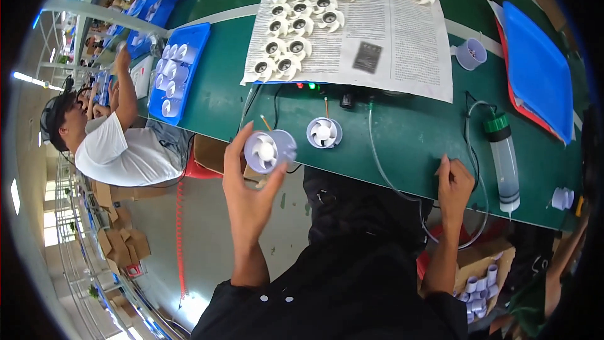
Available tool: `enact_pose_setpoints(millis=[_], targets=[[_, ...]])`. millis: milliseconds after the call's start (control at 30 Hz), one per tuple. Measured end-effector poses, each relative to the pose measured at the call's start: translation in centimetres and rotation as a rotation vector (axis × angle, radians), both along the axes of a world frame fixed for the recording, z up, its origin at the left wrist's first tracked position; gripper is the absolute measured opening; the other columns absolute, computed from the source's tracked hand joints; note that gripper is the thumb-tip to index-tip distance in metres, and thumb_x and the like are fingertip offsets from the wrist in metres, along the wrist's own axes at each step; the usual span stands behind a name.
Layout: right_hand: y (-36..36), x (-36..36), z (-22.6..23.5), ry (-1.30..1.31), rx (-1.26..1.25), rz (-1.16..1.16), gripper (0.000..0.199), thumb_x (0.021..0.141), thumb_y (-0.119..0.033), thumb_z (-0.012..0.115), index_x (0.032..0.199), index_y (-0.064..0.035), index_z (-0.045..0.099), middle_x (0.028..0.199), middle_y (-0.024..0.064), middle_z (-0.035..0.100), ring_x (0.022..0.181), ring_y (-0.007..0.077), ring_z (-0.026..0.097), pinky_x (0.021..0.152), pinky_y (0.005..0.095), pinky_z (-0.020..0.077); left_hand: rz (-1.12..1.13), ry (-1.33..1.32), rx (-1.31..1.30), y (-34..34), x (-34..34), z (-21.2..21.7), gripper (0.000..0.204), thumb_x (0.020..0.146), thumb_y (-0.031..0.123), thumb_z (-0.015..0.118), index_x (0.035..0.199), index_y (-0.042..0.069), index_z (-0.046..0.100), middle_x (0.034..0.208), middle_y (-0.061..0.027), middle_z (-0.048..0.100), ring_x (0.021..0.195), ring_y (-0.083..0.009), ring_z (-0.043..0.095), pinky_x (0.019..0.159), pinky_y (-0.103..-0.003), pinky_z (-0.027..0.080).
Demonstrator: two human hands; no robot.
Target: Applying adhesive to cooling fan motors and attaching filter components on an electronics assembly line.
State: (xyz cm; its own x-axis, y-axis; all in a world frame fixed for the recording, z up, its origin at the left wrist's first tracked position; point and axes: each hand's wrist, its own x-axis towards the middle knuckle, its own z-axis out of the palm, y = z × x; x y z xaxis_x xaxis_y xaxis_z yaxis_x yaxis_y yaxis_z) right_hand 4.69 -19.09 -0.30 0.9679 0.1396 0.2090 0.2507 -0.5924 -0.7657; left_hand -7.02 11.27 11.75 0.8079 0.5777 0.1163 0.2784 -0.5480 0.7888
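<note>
My left hand [244,196] grips a fan [266,151] between thumb and fingers; my right hand [455,184] is curled near the table [409,141] edge, and I can't tell whether it holds anything. A second fan [323,132] lies between them, nearer the left, its lead [326,108] pointing away from me. Beyond, white rotors [301,26] rest on paper [409,44].
</note>
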Motion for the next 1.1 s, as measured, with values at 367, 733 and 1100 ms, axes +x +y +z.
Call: enact_pose_setpoints(millis=[367, 733, 1100], targets=[[-0.7, 0.2, -0.7, 0.019, 0.007, 0.0, 0.034, 0.097, -0.009, 0.056, 0.067, 0.0057, 0.054, 0.06, 0.0123, 0.047, 0.052, 0.0215, 0.042, 0.052, 0.0359, 0.032, -0.297, 0.207, 0.311, 1.8, 2.8, -5.6, 0.087, 0.07, 0.024, 0.086, 0.144, 0.01, 0.042, 0.134, -0.0215, 0.048, 0.123, -0.0418, 0.045, 0.105, -0.047, 0.039], [0.0, 0.4, -0.7, -0.018, -0.027, 0.058, 0.036, 0.099, -0.01, 0.054, 0.066, 0.0065, 0.053, 0.058, 0.0105, 0.043, 0.051, 0.0185, 0.038, 0.05, 0.0371, 0.0267, -0.411, 0.104, 0.501, 2.7, 5.2, -6.8, 0.061, 0.075, 0.041, 0.08, 0.122, 0.01, 0.058, 0.098, -0.0097, 0.062, 0.092, -0.0286, 0.059, 0.077, -0.039, 0.051], [-0.2, 0.6, -1.0, -0.039, -0.09, -0.018, 0.043, 0.101, -0.016, 0.054, 0.063, 0.0032, 0.051, 0.056, 0.0078, 0.042, 0.051, 0.0133, 0.034, 0.05, 0.0346, 0.0267, 0.254, 0.186, 0.514, 22.0, 0.2, -0.5, 0.063, 0.077, 0.041, 0.08, 0.121, 0.002, 0.057, 0.101, -0.0234, 0.069, 0.094, -0.0387, 0.067, 0.081, -0.044, 0.053]])
